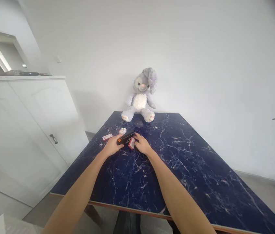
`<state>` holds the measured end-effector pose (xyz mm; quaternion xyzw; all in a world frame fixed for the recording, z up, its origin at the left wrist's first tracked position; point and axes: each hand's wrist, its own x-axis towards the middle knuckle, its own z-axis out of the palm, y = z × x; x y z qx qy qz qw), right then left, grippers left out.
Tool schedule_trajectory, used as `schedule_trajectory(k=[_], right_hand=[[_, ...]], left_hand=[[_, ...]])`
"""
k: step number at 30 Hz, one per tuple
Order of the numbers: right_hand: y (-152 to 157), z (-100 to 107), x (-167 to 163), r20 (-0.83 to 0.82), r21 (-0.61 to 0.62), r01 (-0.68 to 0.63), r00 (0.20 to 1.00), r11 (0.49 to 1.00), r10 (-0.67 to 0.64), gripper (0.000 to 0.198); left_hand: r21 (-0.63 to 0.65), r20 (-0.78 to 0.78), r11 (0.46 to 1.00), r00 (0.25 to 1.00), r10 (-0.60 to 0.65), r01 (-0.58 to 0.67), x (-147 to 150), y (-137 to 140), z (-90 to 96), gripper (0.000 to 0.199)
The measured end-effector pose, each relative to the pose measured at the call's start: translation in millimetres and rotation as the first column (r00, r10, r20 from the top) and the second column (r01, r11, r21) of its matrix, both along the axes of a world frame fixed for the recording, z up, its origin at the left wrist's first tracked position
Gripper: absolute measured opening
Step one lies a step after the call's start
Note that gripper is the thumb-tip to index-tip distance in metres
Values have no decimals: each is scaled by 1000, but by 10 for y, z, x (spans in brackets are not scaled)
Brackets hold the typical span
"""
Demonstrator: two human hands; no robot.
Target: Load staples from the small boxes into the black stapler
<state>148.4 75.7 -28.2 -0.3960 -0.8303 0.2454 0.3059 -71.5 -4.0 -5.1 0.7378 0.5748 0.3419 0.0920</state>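
The person's left hand (113,145) has its grip closed on the left end of a black box (127,137) with an orange patch, low over the worktop (188,162). The right hand (142,144) reaches the box's other end, beside a small red-and-white box (132,143); whether that grip is closed on either is too small to tell. Beyond the left hand lie a flat carton (107,137) and a white carton (122,131); a plush toy (140,101) sits at the far edge.

— Passage right of the right hand (142,144)?
— Open, across the blue marbled tabletop (176,149).
— Obstructions?
— Black box (125,138) between both hands; small white box (122,131) beyond the left hand (112,146); seated plush rabbit (140,101) at the far edge.
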Motion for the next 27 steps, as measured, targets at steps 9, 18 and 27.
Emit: schedule_trajectory(k=[9, 18, 27], right_hand=[[-159, 28, 0, -174, 130, 257, 957, 958, -233, 50], [-543, 76, -257, 154, 222, 102, 978, 970, -138, 21], [-363, 44, -74, -2, 104, 445, 895, 890, -447, 21]], left_hand=[[249, -30, 932, 960, 279, -263, -64, 116, -78, 38], [143, -230, 851, 819, 526, -506, -616, 108, -189, 33], [355, -44, 911, 969, 242, -211, -7, -90, 166, 33]])
